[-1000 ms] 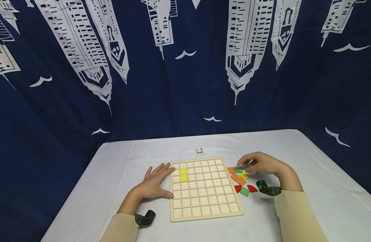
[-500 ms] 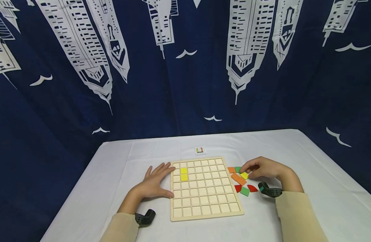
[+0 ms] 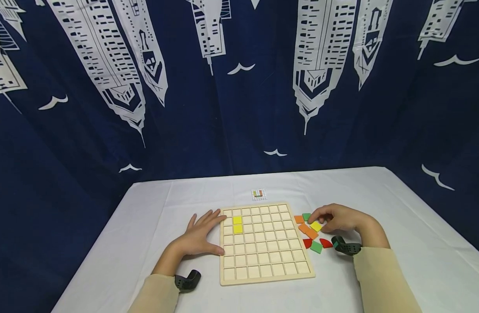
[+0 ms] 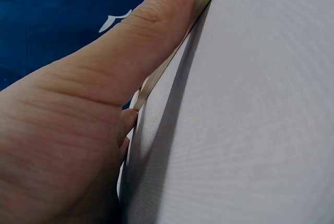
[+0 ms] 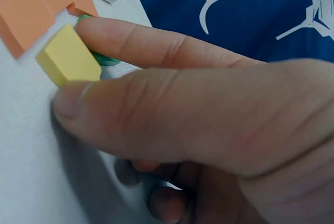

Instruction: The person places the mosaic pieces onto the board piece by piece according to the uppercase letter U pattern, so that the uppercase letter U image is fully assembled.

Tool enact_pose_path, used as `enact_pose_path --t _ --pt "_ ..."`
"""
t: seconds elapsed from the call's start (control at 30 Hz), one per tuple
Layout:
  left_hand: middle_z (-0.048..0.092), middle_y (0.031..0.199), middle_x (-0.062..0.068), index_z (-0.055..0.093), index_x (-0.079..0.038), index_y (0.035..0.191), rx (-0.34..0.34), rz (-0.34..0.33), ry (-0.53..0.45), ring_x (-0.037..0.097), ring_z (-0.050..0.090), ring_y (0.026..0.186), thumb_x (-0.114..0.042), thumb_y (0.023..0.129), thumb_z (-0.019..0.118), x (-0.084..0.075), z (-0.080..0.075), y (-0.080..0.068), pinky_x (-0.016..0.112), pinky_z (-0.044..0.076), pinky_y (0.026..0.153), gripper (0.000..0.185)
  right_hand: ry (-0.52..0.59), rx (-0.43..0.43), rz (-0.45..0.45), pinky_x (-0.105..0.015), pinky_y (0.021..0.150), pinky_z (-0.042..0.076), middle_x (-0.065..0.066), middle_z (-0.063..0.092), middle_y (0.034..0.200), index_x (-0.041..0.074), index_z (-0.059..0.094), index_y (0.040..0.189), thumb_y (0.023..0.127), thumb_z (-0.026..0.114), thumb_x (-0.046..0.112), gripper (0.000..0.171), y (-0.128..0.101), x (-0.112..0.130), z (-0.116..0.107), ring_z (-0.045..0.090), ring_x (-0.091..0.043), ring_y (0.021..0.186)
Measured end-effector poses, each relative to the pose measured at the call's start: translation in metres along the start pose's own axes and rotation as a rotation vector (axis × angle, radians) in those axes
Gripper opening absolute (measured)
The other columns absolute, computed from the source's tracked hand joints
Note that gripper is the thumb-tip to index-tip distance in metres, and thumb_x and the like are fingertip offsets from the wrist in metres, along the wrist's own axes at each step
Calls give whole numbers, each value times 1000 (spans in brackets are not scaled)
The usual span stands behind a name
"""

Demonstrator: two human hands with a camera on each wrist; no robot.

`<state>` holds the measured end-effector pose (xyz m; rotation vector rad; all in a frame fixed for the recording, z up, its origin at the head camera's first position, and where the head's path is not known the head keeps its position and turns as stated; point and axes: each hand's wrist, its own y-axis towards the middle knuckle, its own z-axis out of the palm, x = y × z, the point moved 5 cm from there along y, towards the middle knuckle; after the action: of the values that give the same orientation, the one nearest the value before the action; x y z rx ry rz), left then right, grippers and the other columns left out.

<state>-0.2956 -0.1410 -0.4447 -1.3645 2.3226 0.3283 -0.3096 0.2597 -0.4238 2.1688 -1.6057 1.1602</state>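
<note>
In the head view, a wooden grid board (image 3: 262,248) lies on the table with two yellow square tiles (image 3: 237,224) in its upper left cells. Spread along the board's left edge is my left hand (image 3: 198,238), thumb and fingertips touching the frame. In the left wrist view its thumb (image 4: 151,31) presses against the wooden edge. Right of the board, my right hand (image 3: 345,218) pinches another yellow tile (image 5: 70,57) between thumb and index finger, and the tile looks tilted in the right wrist view. A green tile (image 3: 306,216) shows partly behind the index fingertip.
Beside the board's right edge lie orange pieces (image 3: 308,231), red curved-edge pieces (image 3: 325,243) and a second green piece (image 3: 316,247). A small printed grid card (image 3: 259,194) with a coloured U shape lies behind the board. A dark blue curtain (image 3: 223,130) hangs beyond the table's far edge.
My right hand has come down from over the green tile, and its thumb and index finger have closed on the yellow tile. My left hand has stayed at the board's edge.
</note>
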Motion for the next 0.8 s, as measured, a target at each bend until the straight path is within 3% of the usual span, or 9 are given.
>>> enact_pose_path --t 0.47,0.8 --pt "19 162 0 35 -30 148 2 -6 6 28 9 151 -66 59 78 0 0 0 63 -7 117 106 -31 -14 -10 -23 60 37 -4 51 82 14 70 97 73 72 -1 28 2 5 0 45 -18 79" --pt "19 162 2 35 -31 148 7 -13 1 29 9 151 -66 58 78 -1 0 0 63 -8 117 106 22 3 -15 -23 61 39 -3 52 82 12 69 100 76 71 2 26 1 4 -2 47 -18 79"
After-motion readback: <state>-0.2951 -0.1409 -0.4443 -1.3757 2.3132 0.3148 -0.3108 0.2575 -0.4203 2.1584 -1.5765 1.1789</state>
